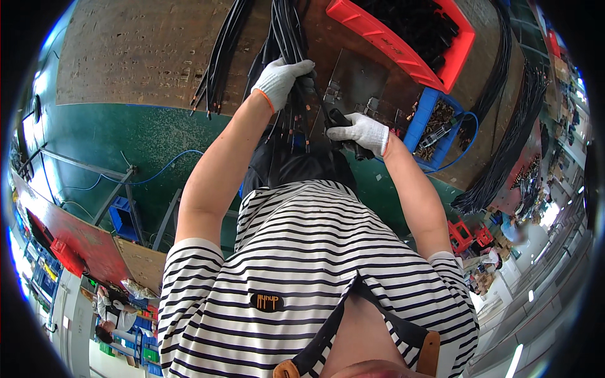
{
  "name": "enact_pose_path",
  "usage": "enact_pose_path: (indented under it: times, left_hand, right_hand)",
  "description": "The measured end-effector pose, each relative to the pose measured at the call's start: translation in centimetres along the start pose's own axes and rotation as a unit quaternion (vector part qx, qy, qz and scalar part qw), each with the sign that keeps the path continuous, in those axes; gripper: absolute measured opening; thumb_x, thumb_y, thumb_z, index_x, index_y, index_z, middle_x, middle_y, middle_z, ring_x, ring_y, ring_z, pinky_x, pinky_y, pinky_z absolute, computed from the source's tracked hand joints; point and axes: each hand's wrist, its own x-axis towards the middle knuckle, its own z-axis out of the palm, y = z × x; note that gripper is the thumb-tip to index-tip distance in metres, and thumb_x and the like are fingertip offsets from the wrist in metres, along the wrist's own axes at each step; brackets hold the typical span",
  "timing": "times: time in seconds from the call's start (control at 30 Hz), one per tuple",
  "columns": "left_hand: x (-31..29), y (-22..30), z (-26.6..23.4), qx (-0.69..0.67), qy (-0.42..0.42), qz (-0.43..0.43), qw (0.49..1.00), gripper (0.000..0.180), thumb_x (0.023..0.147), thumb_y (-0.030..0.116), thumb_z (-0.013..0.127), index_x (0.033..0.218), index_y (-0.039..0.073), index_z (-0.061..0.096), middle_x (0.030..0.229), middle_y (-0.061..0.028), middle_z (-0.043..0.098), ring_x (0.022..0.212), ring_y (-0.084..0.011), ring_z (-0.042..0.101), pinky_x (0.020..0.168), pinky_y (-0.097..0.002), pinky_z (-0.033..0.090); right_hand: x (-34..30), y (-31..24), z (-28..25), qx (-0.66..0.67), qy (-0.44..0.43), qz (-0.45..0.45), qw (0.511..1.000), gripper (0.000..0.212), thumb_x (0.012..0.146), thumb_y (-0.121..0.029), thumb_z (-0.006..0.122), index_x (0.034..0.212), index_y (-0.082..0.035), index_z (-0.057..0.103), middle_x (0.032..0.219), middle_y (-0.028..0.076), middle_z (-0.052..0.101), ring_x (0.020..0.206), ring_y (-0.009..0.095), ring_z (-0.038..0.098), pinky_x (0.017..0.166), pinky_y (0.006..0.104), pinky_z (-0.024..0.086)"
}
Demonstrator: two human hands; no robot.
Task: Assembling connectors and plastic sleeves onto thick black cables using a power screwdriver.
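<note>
Cable bundle [288, 28], black and long, is gripped by the left hand [277, 82], the gloved fingers curled around it and the thumb laid across toward the right. Its long axis is seen running nearly straight from the far part of the brown table [138, 63] down toward the lap, so the strands pass under the left palm and the copper-tipped ends [307, 108] are left fanned out below, over the near edge. To the right of those ends, just beside them, the right hand [360, 133] is placed, its fingers folded narrow over a black-handled object [338, 118]; what kind of tool it is cannot be told, its working end being lost against dark surroundings. The strands are thus met by both sides: held from above by the left, flanked from the right by the other, which is nearer the loose tips on that side. Whether any tip is touched by the object cannot be told. Off to the left, a second cable bundle [224, 50] is left unheld, lying roughly parallel.
</note>
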Motion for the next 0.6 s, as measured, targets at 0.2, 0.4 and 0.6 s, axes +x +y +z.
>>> enact_pose_path:
  times: [0.2,0.4,0.6]
  left_hand:
    - [0.8,-0.1,-1.2,0.022,0.013,-0.040,0.999,0.037,0.090,0.013,0.085,0.119,-0.003,0.068,0.098,-0.0105,0.076,0.077,-0.0203,0.073,0.067,-0.0373,0.062]
    - [1.6,-1.0,-3.8,0.073,0.064,0.018,0.995,0.045,0.099,0.034,0.077,0.122,-0.003,0.072,0.106,-0.0128,0.076,0.080,-0.0222,0.071,0.068,-0.0381,0.060]
    - [-0.2,0.8,-6.7,0.058,0.098,-0.032,0.993,0.034,0.102,0.042,0.073,0.099,0.008,0.071,0.075,-0.0007,0.063,0.059,-0.0135,0.059,0.056,-0.0336,0.051]
  right_hand:
    - [2.8,-1.8,1.0,0.067,-0.003,-0.015,0.998,0.038,0.094,-0.037,0.082,0.110,-0.003,0.076,0.089,0.003,0.073,0.070,0.012,0.065,0.065,0.0294,0.052]
    - [7.9,-9.8,1.4,0.085,0.070,-0.069,0.992,0.044,0.095,-0.046,0.081,0.119,-0.010,0.075,0.090,0.000,0.074,0.064,0.009,0.063,0.052,0.0264,0.045]
    - [12.0,-15.7,0.0,-0.037,0.205,-0.057,0.976,0.052,0.090,-0.055,0.081,0.108,-0.006,0.076,0.083,0.003,0.069,0.068,0.016,0.064,0.059,0.0355,0.047]
